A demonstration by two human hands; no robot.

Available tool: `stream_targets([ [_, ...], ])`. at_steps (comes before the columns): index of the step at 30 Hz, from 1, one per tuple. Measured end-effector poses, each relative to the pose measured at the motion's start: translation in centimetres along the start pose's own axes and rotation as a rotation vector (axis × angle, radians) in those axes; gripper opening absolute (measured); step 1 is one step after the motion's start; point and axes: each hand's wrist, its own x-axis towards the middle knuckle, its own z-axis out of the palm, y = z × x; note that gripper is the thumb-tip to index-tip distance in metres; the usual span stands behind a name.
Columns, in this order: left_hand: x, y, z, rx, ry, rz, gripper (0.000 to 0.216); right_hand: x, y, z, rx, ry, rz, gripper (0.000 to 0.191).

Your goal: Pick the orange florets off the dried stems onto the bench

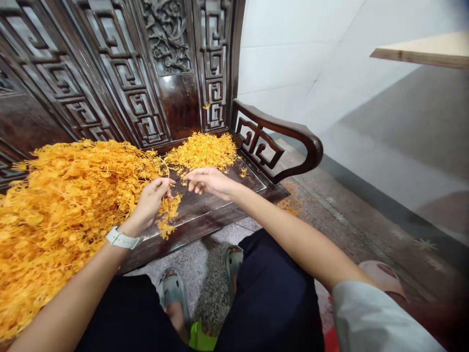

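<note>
My left hand [151, 199] pinches the thin stem of a yellow-orange plastic flower sprig [168, 215]. Its florets hang below the fingers, and the bare stem curves up above them. Just to the right, my right hand [212, 183] hovers with its index finger stretched out and the other fingers loosely bent; I see nothing in it. Beyond both hands lies a small heap of loose yellow florets [205, 149]. A large mound of yellow-orange sprigs [84, 190] fills the left, close beside my left wrist.
Everything rests on a dark carved wooden bench [205, 211] with a latticed back and a curved armrest [293, 134] at right. Fallen yellow bits [291, 200] lie on the floor beyond it. A pale wooden board [421, 51] juts in at upper right.
</note>
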Motion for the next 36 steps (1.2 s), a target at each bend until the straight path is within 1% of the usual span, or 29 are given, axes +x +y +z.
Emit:
stream_targets([
  [2, -0.1, 0.0, 0.5, -0.076, -0.032, -0.029, 0.051, -0.1, 0.6, 0.4, -0.111, -0.001, -0.029, 0.009],
  [4, -0.2, 0.2, 1.1, -0.138, -0.055, -0.057, 0.051, -0.1, 0.8, 0.4, -0.176, 0.016, -0.053, 0.009],
  [6, -0.3, 0.4, 1.7, -0.176, -0.064, -0.075, 0.048, -0.1, 1.1, 0.2, -0.245, 0.009, -0.061, 0.011],
  [8, -0.4, 0.7, 2.3, -0.217, -0.059, -0.082, 0.041, 0.1, 1.4, -0.1, -0.326, -0.030, -0.080, 0.017],
  [9, -0.4, 0.9, 2.7, -0.242, -0.058, -0.084, 0.037, 0.1, 1.7, -0.2, -0.368, -0.051, -0.108, 0.023],
  [11, -0.4, 1.2, 3.2, -0.285, -0.065, -0.086, 0.032, 0.3, 2.3, -0.5, -0.444, -0.065, -0.214, 0.035],
  [13, -0.4, 1.4, 3.8, -0.312, -0.087, -0.093, 0.026, 0.4, 2.8, -0.8, -0.508, -0.034, -0.337, 0.042],
  [15, -0.3, 1.4, 4.2, -0.330, -0.112, -0.092, 0.020, 0.3, 3.1, -0.9, -0.557, 0.017, -0.409, 0.044],
  [18, -0.1, 1.4, 4.6, -0.358, -0.137, -0.053, 0.016, 0.1, 3.3, -0.8, -0.572, 0.072, -0.430, 0.042],
  [20, 0.0, 1.4, 4.8, -0.358, -0.156, -0.034, 0.015, -0.1, 3.5, -0.6, -0.566, 0.062, -0.419, 0.040],
  [23, 0.2, 1.5, 5.0, -0.358, -0.194, -0.046, 0.014, -0.4, 3.8, -0.3, -0.534, 0.029, -0.402, 0.043],
  [25, 0.3, 1.6, 5.2, -0.342, -0.192, -0.052, 0.011, -0.5, 3.8, -0.1, -0.507, 0.030, -0.405, 0.042],
  [27, 0.3, 1.9, 5.4, -0.303, -0.157, -0.050, 0.009, -0.6, 3.7, -0.1, -0.512, 0.042, -0.418, 0.039],
  [30, 0.5, 2.3, 5.4, -0.264, -0.103, -0.062, 0.008, -1.1, 3.1, -0.3, -0.570, 0.116, -0.473, 0.029],
  [32, 0.7, 2.4, 5.2, -0.253, -0.111, -0.090, 0.006, -1.5, 2.6, -0.6, -0.609, 0.187, -0.510, 0.024],
  [33, 0.7, 2.4, 5.1, -0.245, -0.121, -0.107, 0.006, -1.7, 2.4, -0.6, -0.629, 0.201, -0.515, 0.022],
  [34, 0.7, 2.3, 5.0, -0.236, -0.133, -0.127, 0.007, -1.9, 2.3, -0.7, -0.656, 0.193, -0.510, 0.021],
  [36, 0.7, 1.9, 5.2, -0.224, -0.146, -0.181, 0.011, -2.1, 2.1, -0.6, -0.737, 0.122, -0.499, 0.022],
])
